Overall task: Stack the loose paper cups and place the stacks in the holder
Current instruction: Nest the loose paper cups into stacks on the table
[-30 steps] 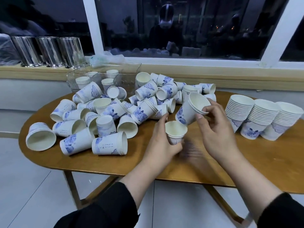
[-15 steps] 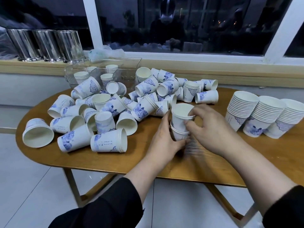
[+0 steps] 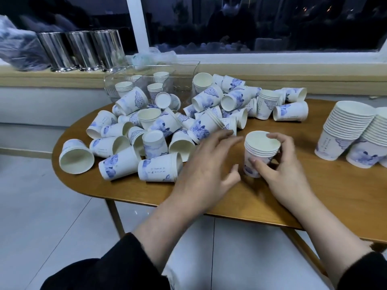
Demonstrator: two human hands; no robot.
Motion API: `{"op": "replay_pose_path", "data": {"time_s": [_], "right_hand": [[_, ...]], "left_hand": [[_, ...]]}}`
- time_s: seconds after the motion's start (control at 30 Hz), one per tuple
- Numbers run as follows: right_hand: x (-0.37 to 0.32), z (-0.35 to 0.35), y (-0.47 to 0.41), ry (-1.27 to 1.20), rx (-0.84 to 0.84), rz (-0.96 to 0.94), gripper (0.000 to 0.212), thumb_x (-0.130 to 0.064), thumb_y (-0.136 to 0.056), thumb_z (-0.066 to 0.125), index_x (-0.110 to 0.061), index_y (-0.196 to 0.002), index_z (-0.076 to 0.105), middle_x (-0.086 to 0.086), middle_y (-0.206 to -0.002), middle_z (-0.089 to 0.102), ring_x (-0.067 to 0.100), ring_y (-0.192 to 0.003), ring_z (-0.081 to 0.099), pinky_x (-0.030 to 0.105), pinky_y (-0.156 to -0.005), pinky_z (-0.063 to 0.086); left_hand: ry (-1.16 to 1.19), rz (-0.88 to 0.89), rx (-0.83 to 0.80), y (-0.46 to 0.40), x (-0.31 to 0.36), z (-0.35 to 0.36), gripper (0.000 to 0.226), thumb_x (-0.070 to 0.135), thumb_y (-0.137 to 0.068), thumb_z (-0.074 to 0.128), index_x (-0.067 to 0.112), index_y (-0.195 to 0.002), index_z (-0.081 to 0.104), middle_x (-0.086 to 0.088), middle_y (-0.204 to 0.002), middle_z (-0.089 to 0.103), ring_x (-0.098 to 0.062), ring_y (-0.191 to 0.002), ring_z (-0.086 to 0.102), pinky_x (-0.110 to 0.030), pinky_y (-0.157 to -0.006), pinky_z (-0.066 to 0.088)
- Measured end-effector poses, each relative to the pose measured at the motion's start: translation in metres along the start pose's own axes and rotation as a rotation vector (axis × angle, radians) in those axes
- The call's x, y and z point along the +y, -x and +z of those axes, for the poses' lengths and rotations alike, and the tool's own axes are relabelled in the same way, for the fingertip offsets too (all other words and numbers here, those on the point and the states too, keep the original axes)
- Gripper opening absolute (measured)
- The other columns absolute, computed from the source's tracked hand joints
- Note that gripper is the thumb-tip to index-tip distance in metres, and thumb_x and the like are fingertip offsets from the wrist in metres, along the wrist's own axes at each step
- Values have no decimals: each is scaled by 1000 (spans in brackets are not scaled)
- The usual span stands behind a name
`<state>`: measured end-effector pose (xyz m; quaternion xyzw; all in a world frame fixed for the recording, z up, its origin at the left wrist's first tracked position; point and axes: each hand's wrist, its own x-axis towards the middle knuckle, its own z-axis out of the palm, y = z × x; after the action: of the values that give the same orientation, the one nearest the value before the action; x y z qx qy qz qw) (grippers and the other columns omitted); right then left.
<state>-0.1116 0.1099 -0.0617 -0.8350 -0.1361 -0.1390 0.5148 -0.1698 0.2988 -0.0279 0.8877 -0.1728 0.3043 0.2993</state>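
A small stack of white-and-blue paper cups (image 3: 260,151) stands upright on the wooden table (image 3: 326,197), and my right hand (image 3: 282,170) curls round it from the right, thumb low on its side. My left hand (image 3: 206,166) has its fingers spread and stretched toward the heap of loose cups (image 3: 167,126) lying on their sides at the table's left and middle; it holds nothing. A clear holder (image 3: 184,74) at the back holds a few short cup stacks.
Tall finished cup stacks (image 3: 345,132) stand at the right edge of the table. Three steel cylinders (image 3: 81,51) and a plastic bag sit on the window ledge behind. The table's near edge is rounded, with tiled floor below.
The cups from my right hand have gone down into the cup my left hand held. My left hand has let go and now reaches left toward the loose heap.
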Motion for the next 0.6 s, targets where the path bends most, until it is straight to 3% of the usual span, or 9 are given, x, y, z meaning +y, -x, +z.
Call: {"op": "replay_pose_path", "data": {"time_s": [0.1, 0.23, 0.33, 0.5, 0.6], "right_hand": [[-3, 11, 2, -17, -59, -14, 62, -24, -82, 77, -43, -126, 39, -30, -117, 51, -19, -102, 53, 0, -81, 40], [-7, 16, 6, -9, -73, -20, 66, -27, -81, 78, -44, -129, 37, -34, -114, 49, -22, -100, 51, -3, -79, 38], [-10, 16, 9, -35, -55, -22, 77, -22, -79, 79, -42, -137, 32, -30, -122, 48, -22, -105, 49, -3, -81, 37], [-9, 11, 17, -53, -66, -8, 92, -22, -77, 81, -34, -150, 26, -17, -133, 49, -21, -115, 45, -4, -84, 35], [-8, 8, 21, -51, -59, 1, 92, -25, -76, 82, -35, -150, 28, -16, -135, 49, -24, -114, 43, -5, -85, 34]], "left_hand": [[-183, -17, 29, 14, -21, -49, 53, 43, -82, 67, 23, -131, 59, 2, -132, 57, -17, -122, 53, -33, -104, 38], [-394, -169, -305, 27, -49, -79, 68, 52, -79, 72, 42, -140, 44, 10, -144, 44, -12, -131, 38, -30, -107, 28], [-435, -194, -404, 32, -61, -73, 73, 48, -80, 74, 43, -144, 40, 9, -151, 38, -14, -137, 33, -32, -110, 28], [-492, -172, -301, 25, -68, -58, 56, 47, -78, 77, 36, -129, 57, 4, -135, 54, -21, -126, 46, -36, -102, 34], [-262, -194, -66, 12, -51, -57, 48, 45, -74, 81, 27, -116, 66, 3, -119, 61, -16, -114, 54, -29, -95, 40]]}}
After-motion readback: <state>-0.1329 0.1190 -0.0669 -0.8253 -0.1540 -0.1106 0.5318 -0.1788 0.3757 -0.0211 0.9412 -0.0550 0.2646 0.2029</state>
